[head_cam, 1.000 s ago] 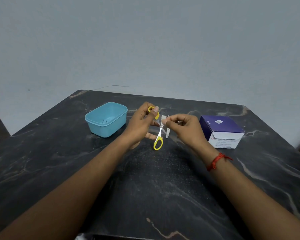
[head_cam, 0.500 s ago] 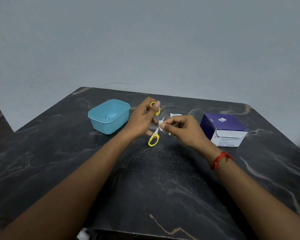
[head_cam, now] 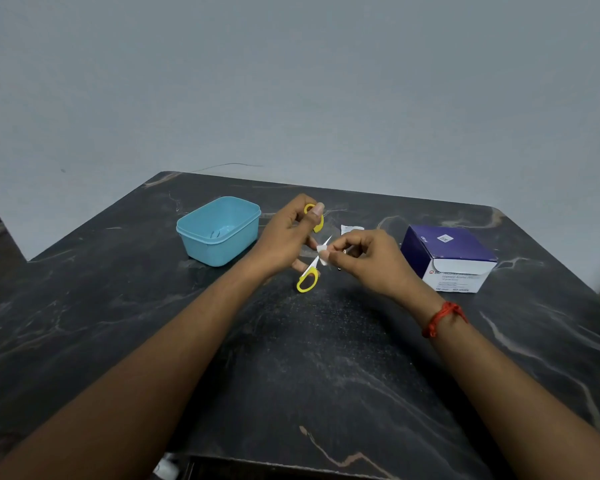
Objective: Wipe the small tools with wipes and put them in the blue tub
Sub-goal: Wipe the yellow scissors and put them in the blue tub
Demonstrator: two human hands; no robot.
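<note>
Your left hand [head_cam: 284, 237] grips yellow-handled scissors [head_cam: 311, 266] above dark marble table [head_cam: 326, 358]: blades spread, one loop by thumb, other loop low. Your right hand [head_cam: 368, 261] pinches white wipe [head_cam: 324, 253] on blade. Hands close together, mid-table. Blue tub [head_cam: 219, 233] stands just left of hands; contents unclear. Purple box [head_cam: 447, 258] at right. White packet [head_cam: 350, 229] lies behind right hand.

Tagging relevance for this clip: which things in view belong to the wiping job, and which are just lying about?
Job: scissors, gripped by the left hand; wipe, pinched by the right hand; blue tub; purple box, likely the wipe supply.
Lying about: torn white wrapper on the table; red thread on the right wrist.
</note>
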